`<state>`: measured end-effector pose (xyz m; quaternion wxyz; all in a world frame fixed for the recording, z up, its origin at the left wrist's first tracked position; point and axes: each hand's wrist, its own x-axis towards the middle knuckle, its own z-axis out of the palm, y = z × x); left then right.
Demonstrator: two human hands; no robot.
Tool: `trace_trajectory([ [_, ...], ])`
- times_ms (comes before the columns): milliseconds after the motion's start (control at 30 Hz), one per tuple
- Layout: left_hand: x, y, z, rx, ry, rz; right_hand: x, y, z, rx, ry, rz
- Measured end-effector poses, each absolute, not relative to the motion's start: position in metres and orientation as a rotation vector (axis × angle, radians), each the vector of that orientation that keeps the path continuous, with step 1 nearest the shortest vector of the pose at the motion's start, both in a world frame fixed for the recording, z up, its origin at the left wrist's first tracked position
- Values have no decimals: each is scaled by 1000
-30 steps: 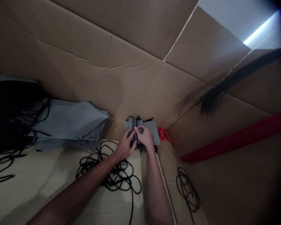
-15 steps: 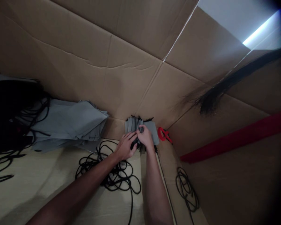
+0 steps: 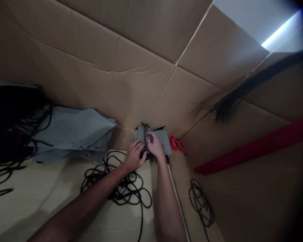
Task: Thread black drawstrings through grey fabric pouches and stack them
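Observation:
Both my hands meet on a small stack of grey fabric pieces (image 3: 164,140) that stands upright against the far cardboard wall. My left hand (image 3: 133,156) has its fingers curled onto the left side of the stack. My right hand (image 3: 155,148) pinches the stack from the right, thumb on top. Short black cord ends stick out of the stack's top. A tangle of black cord (image 3: 121,185) lies under my left forearm.
A bigger pile of grey fabric (image 3: 73,134) lies to the left, with dark cords (image 3: 12,134) beside it. A red tool (image 3: 176,144) lies right of the stack. Another black cord coil (image 3: 200,205) and a red strap (image 3: 255,148) are on the right. Cardboard walls (image 3: 116,50) surround everything.
My fingers have shifted slightly on the grey stack; the left hand's fingers have curled in closer. The arms have barely moved.

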<state>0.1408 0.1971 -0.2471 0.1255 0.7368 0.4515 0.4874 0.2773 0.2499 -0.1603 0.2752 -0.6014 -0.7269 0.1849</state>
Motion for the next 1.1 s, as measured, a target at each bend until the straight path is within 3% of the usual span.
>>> trace_trajectory([
  [300,142,196,-244,2072,1323,1454,330,232,-126,-1804,-2056,434],
  [500,143,195,-246,2056,1367,1397,363,229,-140,-2097,-1994,443],
  [1100,139,195,-248,2196,1346,1202,360,242,-166,-2003,-2083,575],
])
